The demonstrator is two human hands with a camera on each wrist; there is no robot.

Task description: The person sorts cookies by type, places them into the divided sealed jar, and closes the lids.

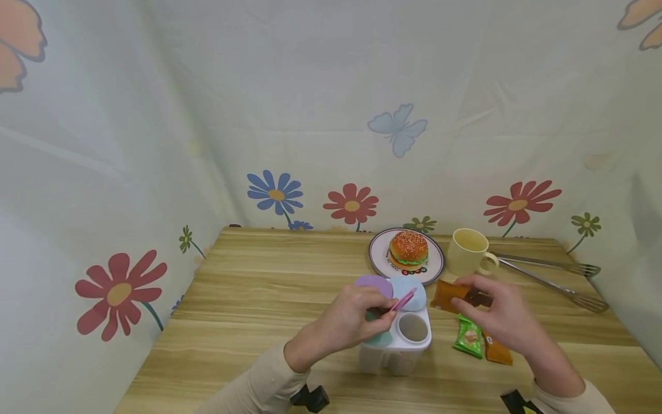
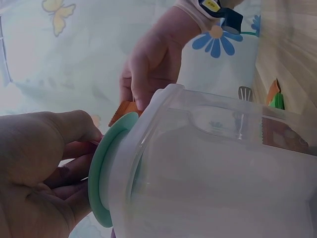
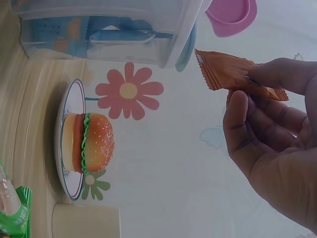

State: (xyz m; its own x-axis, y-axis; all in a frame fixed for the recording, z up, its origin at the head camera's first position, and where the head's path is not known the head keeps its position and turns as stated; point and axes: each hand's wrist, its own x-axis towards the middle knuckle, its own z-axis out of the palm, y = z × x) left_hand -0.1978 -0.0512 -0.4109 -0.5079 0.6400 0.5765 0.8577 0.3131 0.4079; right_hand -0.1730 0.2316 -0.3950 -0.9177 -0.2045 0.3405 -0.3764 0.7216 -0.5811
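Observation:
A see-through plastic box (image 1: pixel 421 344) with a white top stands in front of me. Purple (image 1: pixel 372 283), blue (image 1: pixel 411 293) and green (image 1: pixel 381 338) round lids cover three of its openings; the front-right opening (image 1: pixel 414 329) is uncovered. My left hand (image 1: pixel 343 316) pinches a pink lid (image 3: pixel 232 15), tilted up above the box. In my right hand (image 1: pixel 504 313), thumb and fingers pinch an orange snack packet (image 3: pixel 228 72) to the right of the opening. Blue packets (image 3: pixel 54 37) and a brownish packet (image 2: pixel 282 134) show through the box walls.
Green (image 1: pixel 469 338) and orange (image 1: pixel 497 349) packets lie on the table right of the box. Behind it, a toy hamburger (image 1: pixel 408 250) sits on a plate (image 1: pixel 380 253). A yellow mug (image 1: pixel 462 256) stands beside that, with two long metal utensils (image 1: pixel 548 261) farther right.

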